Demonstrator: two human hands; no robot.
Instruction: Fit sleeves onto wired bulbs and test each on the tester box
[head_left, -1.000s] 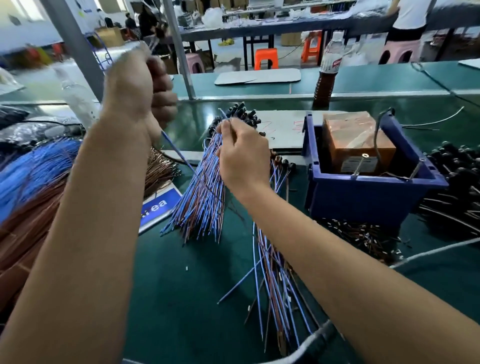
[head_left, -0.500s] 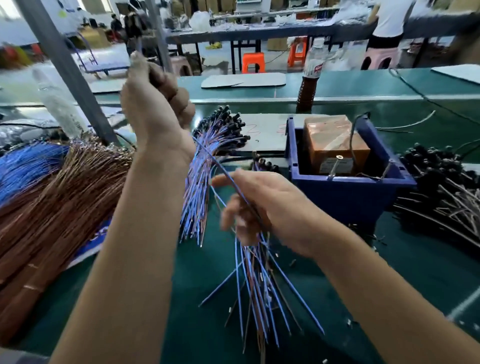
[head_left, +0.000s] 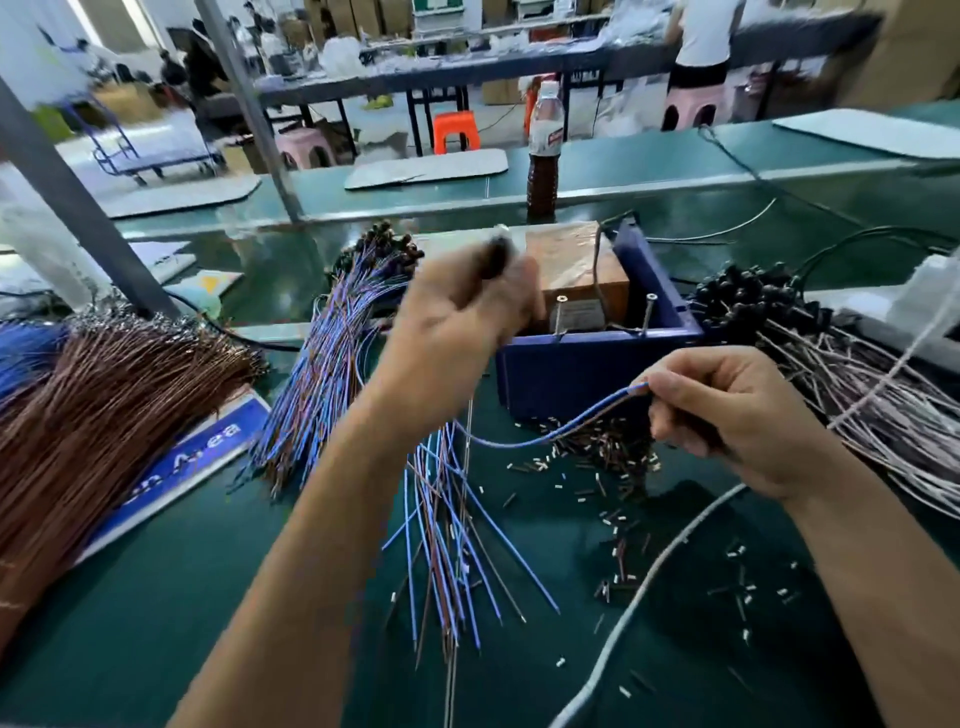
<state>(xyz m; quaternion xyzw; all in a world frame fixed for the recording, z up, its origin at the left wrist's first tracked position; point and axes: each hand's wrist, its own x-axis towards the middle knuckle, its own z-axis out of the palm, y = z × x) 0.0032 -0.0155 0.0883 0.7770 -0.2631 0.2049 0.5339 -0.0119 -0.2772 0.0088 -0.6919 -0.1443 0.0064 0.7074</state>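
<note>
My left hand (head_left: 457, 317) grips the dark bulb end of a wired bulb just in front of the blue tester box (head_left: 587, 364). The bulb's blue and brown wire (head_left: 545, 436) sags to the right, where my right hand (head_left: 727, 415) pinches its free end. A brown block with upright metal pins (head_left: 576, 280) sits inside the box. A bundle of blue-wired bulbs (head_left: 332, 364) lies left of my left hand. Loose wired bulbs (head_left: 447, 545) lie fanned out below my hands. Small sleeves (head_left: 613, 457) are scattered in front of the box.
A thick heap of brown wires (head_left: 104, 415) covers the left side. Dark-capped grey-wired bulbs (head_left: 831, 353) pile up on the right. A brown bottle (head_left: 543, 150) stands behind the box. A grey cable (head_left: 649, 582) runs across the green table (head_left: 182, 597).
My left hand came down from high on the left to the front of the box. My right hand slid along the wire to the right and now pinches its end.
</note>
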